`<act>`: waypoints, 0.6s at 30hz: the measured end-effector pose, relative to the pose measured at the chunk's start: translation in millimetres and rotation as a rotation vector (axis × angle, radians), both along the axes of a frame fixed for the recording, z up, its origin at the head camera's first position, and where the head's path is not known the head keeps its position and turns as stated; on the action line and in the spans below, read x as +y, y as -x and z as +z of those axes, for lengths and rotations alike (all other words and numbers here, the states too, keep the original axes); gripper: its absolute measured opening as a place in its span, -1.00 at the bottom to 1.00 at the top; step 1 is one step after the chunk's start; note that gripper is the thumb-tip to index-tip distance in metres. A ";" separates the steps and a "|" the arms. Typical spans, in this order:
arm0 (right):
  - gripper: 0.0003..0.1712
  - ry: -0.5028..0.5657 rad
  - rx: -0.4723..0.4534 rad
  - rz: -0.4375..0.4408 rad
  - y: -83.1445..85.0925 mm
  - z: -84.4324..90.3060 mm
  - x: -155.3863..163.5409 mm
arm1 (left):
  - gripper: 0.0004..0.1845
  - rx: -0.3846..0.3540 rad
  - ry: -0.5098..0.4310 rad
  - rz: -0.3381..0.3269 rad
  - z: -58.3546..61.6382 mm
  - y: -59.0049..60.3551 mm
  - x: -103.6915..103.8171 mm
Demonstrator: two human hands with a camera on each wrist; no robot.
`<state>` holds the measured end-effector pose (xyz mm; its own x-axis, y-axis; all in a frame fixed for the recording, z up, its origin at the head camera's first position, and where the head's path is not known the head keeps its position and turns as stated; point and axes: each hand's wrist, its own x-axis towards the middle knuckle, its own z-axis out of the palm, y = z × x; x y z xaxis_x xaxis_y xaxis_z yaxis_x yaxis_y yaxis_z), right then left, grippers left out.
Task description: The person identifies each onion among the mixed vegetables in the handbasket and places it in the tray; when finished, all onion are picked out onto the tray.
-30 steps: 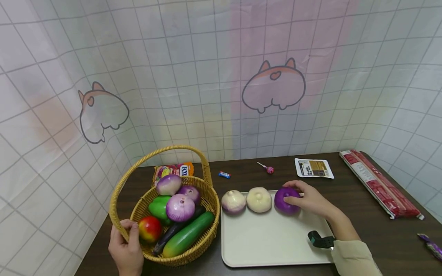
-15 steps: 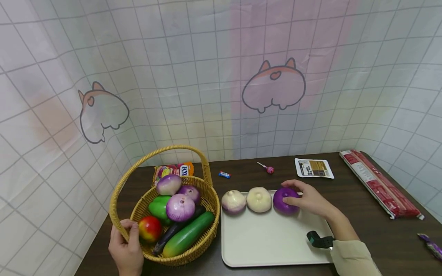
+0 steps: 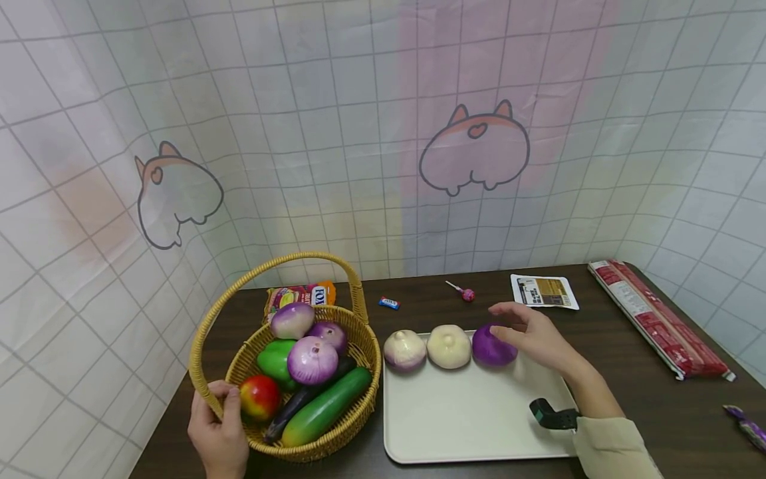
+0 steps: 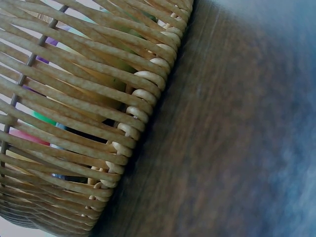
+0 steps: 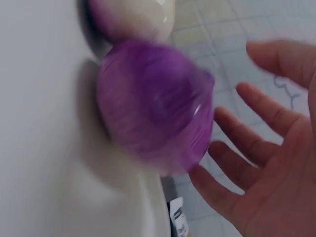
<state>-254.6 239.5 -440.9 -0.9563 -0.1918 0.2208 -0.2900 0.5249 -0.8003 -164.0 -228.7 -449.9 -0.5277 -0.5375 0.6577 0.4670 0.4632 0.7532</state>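
Note:
My left hand (image 3: 221,426) grips the lower end of the handle of a wicker basket (image 3: 203,332). Inside it lie a red-yellow mango (image 3: 260,397), several purple onions (image 3: 312,360), a green pepper (image 3: 276,362), a dark eggplant (image 3: 293,407) and a green cucumber-like vegetable (image 3: 328,407). On a white tray (image 3: 467,419), a deep purple onion (image 3: 493,346) stands at the far edge beside two paler onions (image 3: 449,346). Over its right side hovers my right hand (image 3: 538,336), fingers spread. The right wrist view shows that onion (image 5: 155,106) just clear of the loosely bent fingers (image 5: 247,143).
Behind the basket is a candy bag (image 3: 323,293). A small blue wrapped candy (image 3: 389,303), a lollipop (image 3: 467,293) and a white-gold packet (image 3: 544,292) lie along the back. Farther right are a long red package (image 3: 661,319) and a purple wrapper (image 3: 747,426).
My right hand has loosened from the deep purple onion and lifted slightly. The onion has shifted a little left, toward the pale ones, and its top now tips up. My left hand has stayed put.

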 end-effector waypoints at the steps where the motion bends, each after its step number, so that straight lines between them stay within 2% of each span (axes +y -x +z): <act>1: -0.52 -0.002 0.008 -0.010 -0.5 1.9 -1.2 | -0.95 -0.001 -0.001 0.000 -0.2 0.1 -0.1; 5: -0.54 -0.007 0.020 -0.037 -3.6 10.0 -6.8 | -0.96 -0.004 -0.003 0.003 -1.5 0.8 -0.9; 10: -0.57 0.026 0.022 -0.022 -7.4 18.2 -14.5 | -0.96 -0.006 -0.004 0.000 -2.7 1.1 -1.6; 14: -0.61 0.060 0.023 -0.015 -9.0 20.9 -19.3 | -0.96 -0.005 -0.001 -0.005 -2.8 0.9 -1.6; 18: -0.66 0.038 0.061 -0.025 -9.9 22.3 -26.5 | -0.96 -0.010 0.003 0.001 -5.5 2.2 -3.4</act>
